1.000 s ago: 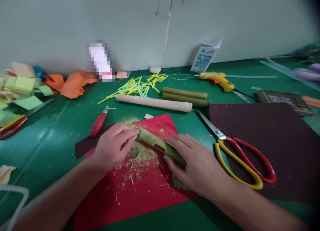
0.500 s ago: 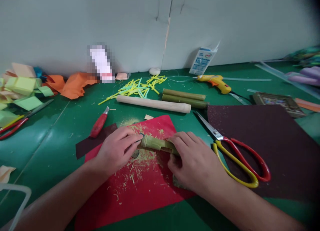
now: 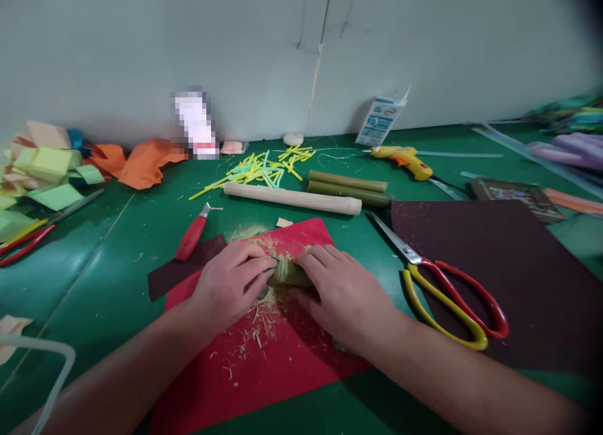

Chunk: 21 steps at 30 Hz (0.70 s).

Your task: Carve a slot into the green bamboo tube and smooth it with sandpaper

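Note:
A short green bamboo piece (image 3: 289, 274) lies on a red sheet (image 3: 282, 366) strewn with pale shavings. My right hand (image 3: 342, 293) is closed over most of the bamboo and grips it. My left hand (image 3: 230, 284) is curled at the bamboo's left end, its fingertips pinched around something small and dark that I cannot make out. The two hands almost touch each other.
Red-and-yellow scissors (image 3: 445, 290) lie on a dark brown sheet (image 3: 509, 265) to the right. A red-handled knife (image 3: 192, 234), a wooden dowel (image 3: 292, 198), two bamboo sticks (image 3: 348, 188), a glue gun (image 3: 402, 158), cut straws (image 3: 264, 165) and paper scraps (image 3: 47, 171) lie behind.
My right hand has slid left along the bamboo, covering nearly all of it. The bamboo has turned from slanted to roughly level. My left hand stays at its end.

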Motion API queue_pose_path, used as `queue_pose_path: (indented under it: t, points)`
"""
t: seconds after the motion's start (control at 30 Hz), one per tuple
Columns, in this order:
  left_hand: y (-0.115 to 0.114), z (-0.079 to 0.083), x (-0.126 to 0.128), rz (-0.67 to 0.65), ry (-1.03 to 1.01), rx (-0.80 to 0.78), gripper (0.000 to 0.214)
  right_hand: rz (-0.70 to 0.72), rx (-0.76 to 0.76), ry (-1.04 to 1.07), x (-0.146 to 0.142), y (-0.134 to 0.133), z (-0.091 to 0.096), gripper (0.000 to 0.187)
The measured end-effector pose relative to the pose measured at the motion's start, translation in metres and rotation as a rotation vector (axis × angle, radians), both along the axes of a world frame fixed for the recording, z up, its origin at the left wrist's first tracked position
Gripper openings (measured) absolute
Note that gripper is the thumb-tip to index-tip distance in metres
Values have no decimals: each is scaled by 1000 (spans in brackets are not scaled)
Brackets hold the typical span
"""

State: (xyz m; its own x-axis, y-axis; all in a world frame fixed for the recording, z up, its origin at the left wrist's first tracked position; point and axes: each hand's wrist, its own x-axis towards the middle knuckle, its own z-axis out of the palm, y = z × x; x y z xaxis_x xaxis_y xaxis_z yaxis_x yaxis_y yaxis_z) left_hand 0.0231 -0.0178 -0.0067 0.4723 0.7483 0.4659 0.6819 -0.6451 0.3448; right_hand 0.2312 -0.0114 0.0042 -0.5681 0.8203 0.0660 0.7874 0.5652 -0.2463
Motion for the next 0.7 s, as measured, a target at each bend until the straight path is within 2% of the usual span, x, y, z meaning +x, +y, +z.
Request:
queue_pose_path:
  t: [0.1, 0.43, 0.7]
  points:
    - [1, 1, 0, -32, 4, 0, 15, 14, 2, 8, -5, 6, -2, 10]
    - [8, 1, 1, -83, -66, -87, 13, 82, -19, 209, 1, 14, -12, 22]
    - [7, 2, 1, -25, -176, -267, 12, 85, -20, 207, 2, 17, -13, 22]
